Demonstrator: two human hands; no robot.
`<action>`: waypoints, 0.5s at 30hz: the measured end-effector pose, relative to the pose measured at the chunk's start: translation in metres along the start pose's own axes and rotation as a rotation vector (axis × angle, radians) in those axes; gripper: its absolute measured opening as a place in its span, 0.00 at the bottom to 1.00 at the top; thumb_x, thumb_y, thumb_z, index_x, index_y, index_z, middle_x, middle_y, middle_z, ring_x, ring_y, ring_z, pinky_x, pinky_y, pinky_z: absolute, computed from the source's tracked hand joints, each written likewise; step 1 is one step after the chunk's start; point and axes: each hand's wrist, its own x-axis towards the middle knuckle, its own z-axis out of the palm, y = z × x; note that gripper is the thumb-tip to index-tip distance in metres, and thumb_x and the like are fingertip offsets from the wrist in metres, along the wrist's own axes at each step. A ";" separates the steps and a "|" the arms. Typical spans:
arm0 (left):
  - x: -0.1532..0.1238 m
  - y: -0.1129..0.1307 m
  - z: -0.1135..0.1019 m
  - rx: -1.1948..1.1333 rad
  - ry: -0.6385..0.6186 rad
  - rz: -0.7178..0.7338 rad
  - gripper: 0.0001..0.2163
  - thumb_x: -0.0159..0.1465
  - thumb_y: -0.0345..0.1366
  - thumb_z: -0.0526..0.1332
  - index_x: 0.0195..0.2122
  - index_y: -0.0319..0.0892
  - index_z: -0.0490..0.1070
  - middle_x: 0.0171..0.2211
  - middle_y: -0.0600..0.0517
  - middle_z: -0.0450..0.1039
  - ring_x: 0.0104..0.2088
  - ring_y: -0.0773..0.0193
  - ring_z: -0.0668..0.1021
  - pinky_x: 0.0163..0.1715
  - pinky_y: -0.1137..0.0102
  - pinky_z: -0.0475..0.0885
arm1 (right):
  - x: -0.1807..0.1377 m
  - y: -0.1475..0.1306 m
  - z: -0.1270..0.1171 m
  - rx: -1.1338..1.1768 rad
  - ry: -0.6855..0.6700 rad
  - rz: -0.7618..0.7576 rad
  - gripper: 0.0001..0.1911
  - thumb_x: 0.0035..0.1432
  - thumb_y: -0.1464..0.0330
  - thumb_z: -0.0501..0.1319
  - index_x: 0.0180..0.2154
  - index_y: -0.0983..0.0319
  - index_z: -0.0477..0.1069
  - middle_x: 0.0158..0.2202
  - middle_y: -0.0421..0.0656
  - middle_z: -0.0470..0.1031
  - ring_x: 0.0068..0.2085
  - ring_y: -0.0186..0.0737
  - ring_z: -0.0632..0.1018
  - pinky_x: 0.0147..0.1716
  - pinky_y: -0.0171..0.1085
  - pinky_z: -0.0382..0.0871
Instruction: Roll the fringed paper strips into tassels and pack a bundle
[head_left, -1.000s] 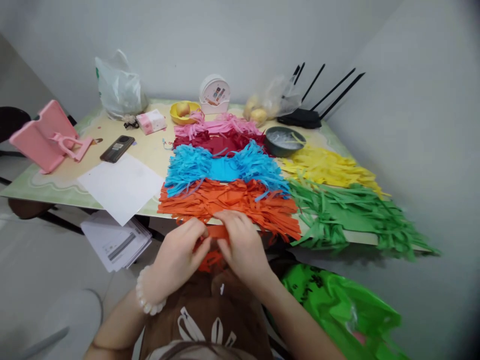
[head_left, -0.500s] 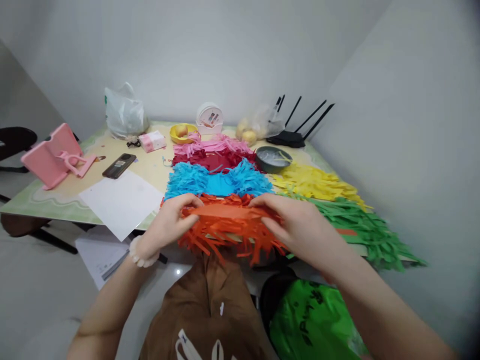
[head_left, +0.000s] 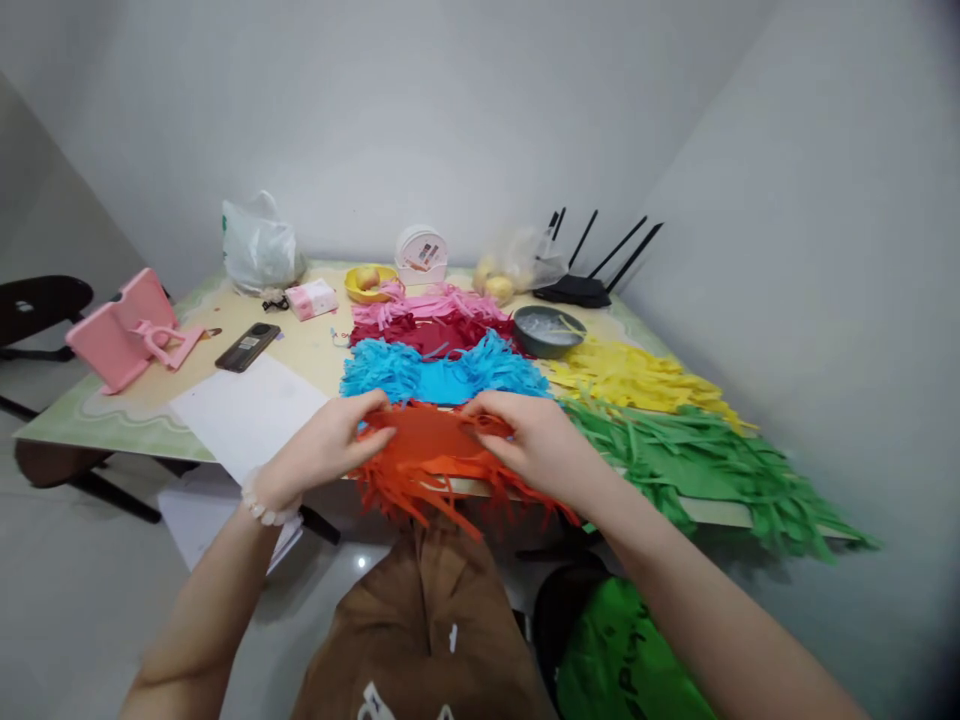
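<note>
At the table's near edge lies orange fringed paper (head_left: 427, 440), its plain middle fairly flat and its cut strips hanging over the edge. My left hand (head_left: 337, 435) grips its left side between thumb and fingers. On the other side my right hand (head_left: 525, 430) pinches the orange strips, with its fingertips partly hidden among them. Just beyond sits blue fringed paper (head_left: 442, 380), then dark red fringed paper (head_left: 442, 336) and pink fringed paper (head_left: 435, 303). Green fringed paper (head_left: 697, 470) lies to the right, in front of yellow fringed paper (head_left: 637, 372).
A dark bowl (head_left: 550, 335) with a stick in it stands behind the yellow paper. Toward the back are a black router (head_left: 574, 290), a yellow bowl (head_left: 367, 290) and a plastic bag (head_left: 259, 248). White paper (head_left: 244, 410), a phone (head_left: 247, 347) and a pink stand (head_left: 131, 335) occupy the left.
My right hand has moved left along the orange paper, whose middle now lies flatter. An orange strip seen on the green paper no longer shows. The view has tilted up slightly.
</note>
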 end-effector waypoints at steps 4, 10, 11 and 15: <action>0.013 -0.006 0.007 -0.154 -0.022 -0.007 0.10 0.65 0.40 0.59 0.42 0.40 0.74 0.37 0.51 0.77 0.36 0.61 0.77 0.38 0.70 0.70 | 0.001 -0.009 -0.016 0.003 -0.031 0.036 0.04 0.60 0.73 0.57 0.36 0.61 0.71 0.29 0.40 0.77 0.29 0.38 0.76 0.30 0.33 0.64; 0.020 -0.010 0.017 -0.555 -0.030 -0.083 0.14 0.64 0.42 0.60 0.41 0.37 0.77 0.36 0.47 0.78 0.36 0.60 0.77 0.34 0.69 0.73 | -0.005 0.003 -0.020 0.200 0.095 0.080 0.06 0.63 0.67 0.57 0.39 0.60 0.72 0.37 0.43 0.79 0.37 0.39 0.77 0.37 0.35 0.69; 0.018 -0.011 0.017 -0.611 -0.022 -0.089 0.14 0.64 0.42 0.61 0.43 0.38 0.77 0.38 0.46 0.79 0.38 0.59 0.78 0.36 0.69 0.74 | -0.008 0.008 -0.018 0.273 0.111 0.087 0.07 0.63 0.67 0.58 0.39 0.61 0.73 0.38 0.43 0.79 0.38 0.40 0.78 0.38 0.35 0.70; 0.010 -0.015 0.020 -0.741 0.019 -0.123 0.10 0.58 0.37 0.65 0.40 0.42 0.80 0.40 0.46 0.80 0.39 0.60 0.79 0.36 0.70 0.74 | -0.017 0.020 -0.009 0.487 0.169 0.090 0.08 0.60 0.66 0.60 0.36 0.60 0.79 0.35 0.43 0.80 0.37 0.42 0.79 0.37 0.37 0.72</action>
